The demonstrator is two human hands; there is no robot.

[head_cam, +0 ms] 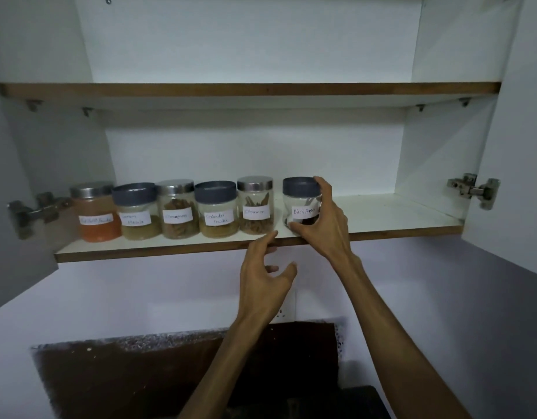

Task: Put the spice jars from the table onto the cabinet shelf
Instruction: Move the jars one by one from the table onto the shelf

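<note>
Right hand (323, 222) curled around the black pepper jar (302, 204), standing upright on the lower cabinet shelf (382, 220), right of five other jars (176, 210). Left hand (265, 273) spread, holding nothing, just below the shelf edge.

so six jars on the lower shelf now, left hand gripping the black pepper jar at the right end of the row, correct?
Not quite: the right hand grips the black pepper jar, as the head view shows. The left hand hangs open just below the lower shelf edge, holding nothing. The rest stands: six jars, black pepper at the right end.
</note>
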